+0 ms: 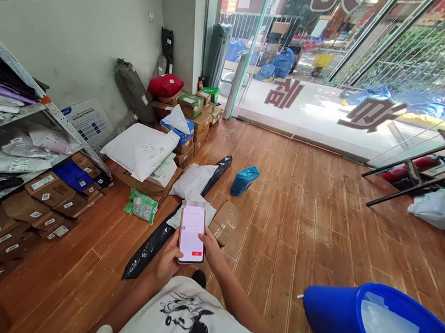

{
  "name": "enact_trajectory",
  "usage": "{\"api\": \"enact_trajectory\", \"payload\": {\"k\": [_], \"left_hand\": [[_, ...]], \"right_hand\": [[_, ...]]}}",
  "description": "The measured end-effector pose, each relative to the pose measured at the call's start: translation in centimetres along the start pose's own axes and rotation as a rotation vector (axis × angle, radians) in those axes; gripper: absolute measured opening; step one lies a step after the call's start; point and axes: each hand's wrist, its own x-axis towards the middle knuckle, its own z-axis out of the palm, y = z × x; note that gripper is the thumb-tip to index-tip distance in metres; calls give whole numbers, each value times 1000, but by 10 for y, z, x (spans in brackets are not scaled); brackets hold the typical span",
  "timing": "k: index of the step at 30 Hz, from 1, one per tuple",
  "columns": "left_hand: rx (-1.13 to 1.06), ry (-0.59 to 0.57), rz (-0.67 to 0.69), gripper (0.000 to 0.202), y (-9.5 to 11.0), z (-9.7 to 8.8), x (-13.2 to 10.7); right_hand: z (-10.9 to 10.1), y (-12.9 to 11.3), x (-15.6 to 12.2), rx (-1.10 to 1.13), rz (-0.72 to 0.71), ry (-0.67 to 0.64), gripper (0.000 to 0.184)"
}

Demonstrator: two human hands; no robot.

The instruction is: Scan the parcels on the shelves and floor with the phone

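Note:
Upright in front of my chest is a smartphone (pixel 192 233), its lit screen pale with a red button low on the right. My left hand (pixel 168 259) wraps round its lower left side, the thumb along the edge. On the other side my right hand (pixel 212 247) grips it too, with the thumb over the screen. Behind the phone lie a white mailer bag (pixel 193 181), a long black-wrapped parcel (pixel 150 249) and a brown cardboard box (pixel 225 222) on the floor. A blue plastic parcel (pixel 245 180) sits a little farther off.
Shelves (pixel 58 117) with many parcels stand at the left. Stacked boxes (pixel 201 124) and a large white parcel (pixel 140 150) are near the wall. A blue bin (pixel 330 310) stands at the lower right. Ahead is a glass front (pixel 312 107); a black-framed chair (pixel 412 176) is at the right.

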Motion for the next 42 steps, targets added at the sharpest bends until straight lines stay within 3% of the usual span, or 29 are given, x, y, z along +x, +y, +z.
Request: {"api": "enact_trajectory", "payload": {"k": [5, 9, 11, 18, 29, 35, 42], "left_hand": [[8, -19, -11, 104, -4, -4, 4], [4, -25, -1, 103, -6, -7, 7], [1, -17, 2, 103, -8, -10, 8], [-53, -21, -18, 105, -10, -21, 10], [-72, 16, -46, 104, -22, -52, 29], [-24, -28, -67, 96, -6, -55, 25], [-2, -7, -146, 94, 11, -52, 22]], "right_hand": [[-6, 8, 6, 11, 21, -13, 40], [-12, 12, 4, 21, 25, -81, 66], [-13, 17, 3, 42, 27, -85, 71], [-6, 38, 4, 156, 43, 23, 60], [5, 42, 7, 199, 52, 57, 58], [7, 57, 20, 228, 28, 64, 63], [14, 51, 19, 250, 7, 89, 61]]}}
